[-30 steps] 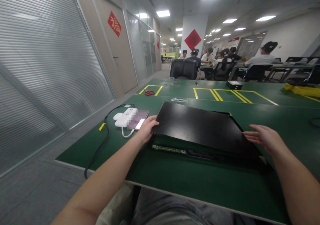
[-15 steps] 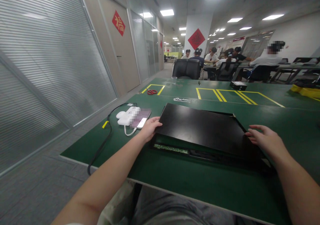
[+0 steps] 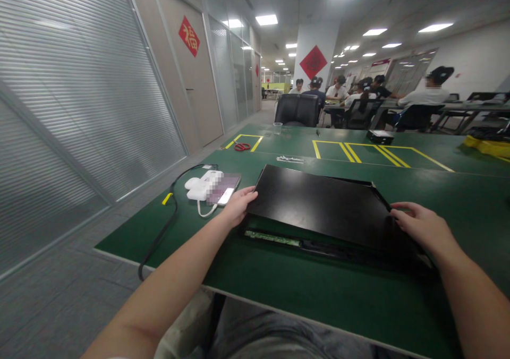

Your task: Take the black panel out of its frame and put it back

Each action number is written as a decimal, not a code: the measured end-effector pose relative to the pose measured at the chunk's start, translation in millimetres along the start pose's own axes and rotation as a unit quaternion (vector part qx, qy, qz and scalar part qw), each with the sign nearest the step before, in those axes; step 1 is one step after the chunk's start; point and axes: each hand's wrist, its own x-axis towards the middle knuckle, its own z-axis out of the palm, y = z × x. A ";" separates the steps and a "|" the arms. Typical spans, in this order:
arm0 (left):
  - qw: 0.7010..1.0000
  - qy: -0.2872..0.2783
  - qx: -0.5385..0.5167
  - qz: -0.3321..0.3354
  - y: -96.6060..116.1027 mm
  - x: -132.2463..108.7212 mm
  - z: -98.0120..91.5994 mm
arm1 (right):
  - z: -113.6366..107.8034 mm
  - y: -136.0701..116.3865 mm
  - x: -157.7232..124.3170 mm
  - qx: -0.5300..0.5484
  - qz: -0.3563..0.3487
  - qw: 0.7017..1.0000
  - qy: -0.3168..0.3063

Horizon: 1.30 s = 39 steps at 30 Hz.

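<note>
A thin, glossy black panel [image 3: 314,202], like a display screen, lies tilted over a dark frame. Its near edge is lifted above a green circuit board strip [image 3: 273,238] and a dark bar [image 3: 330,248] on the table side. My left hand [image 3: 239,205] pinches the panel's left edge between thumb and fingers. At the right edge, my right hand [image 3: 420,223] has its thumb and fingers closed on the panel. Most of the frame beneath is hidden by the panel.
On the green table [image 3: 247,268], a phone [image 3: 229,189], white devices [image 3: 201,186] and a black cable [image 3: 167,226] lie left. Red-handled scissors [image 3: 241,147], a clear cup [image 3: 278,129] and a black box [image 3: 380,136] stand farther back. Several people sit beyond.
My right hand's fingers have closed onto the panel's right edge; before, they were more spread. The left hand and the panel have hardly moved.
</note>
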 end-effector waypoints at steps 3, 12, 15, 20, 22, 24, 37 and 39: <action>1.000 -0.008 0.002 0.004 -0.1 -0.8 -0.1 | -6.5 -8.0 -4.8 0.031 0.044 0.998 -0.038; 0.998 -0.019 0.029 0.048 -1.0 -4.1 -1.1 | -13.0 -16.3 -10.0 0.005 0.037 0.998 -0.047; 0.994 -0.014 0.074 0.073 -3.8 -1.2 -5.4 | -14.1 -16.6 -9.9 -0.010 0.045 0.997 -0.055; 0.962 0.025 0.226 0.151 -10.1 8.5 -16.2 | -13.0 -16.6 -9.6 -0.023 0.031 0.998 -0.048; 0.942 0.033 0.286 0.172 -12.7 12.8 -20.3 | -12.1 -16.3 -9.5 -0.025 0.031 0.998 -0.043; 0.925 0.031 0.332 0.183 -15.1 16.3 -23.4 | -11.0 -15.3 -8.9 -0.029 0.031 0.998 -0.040; 0.852 0.014 0.491 0.183 -16.0 14.1 -21.8 | -11.2 -15.7 -9.5 -0.054 0.029 0.997 -0.054; 0.845 0.015 0.501 0.186 -14.8 12.7 -20.7 | -12.6 -18.2 -11.1 -0.057 0.028 0.996 -0.057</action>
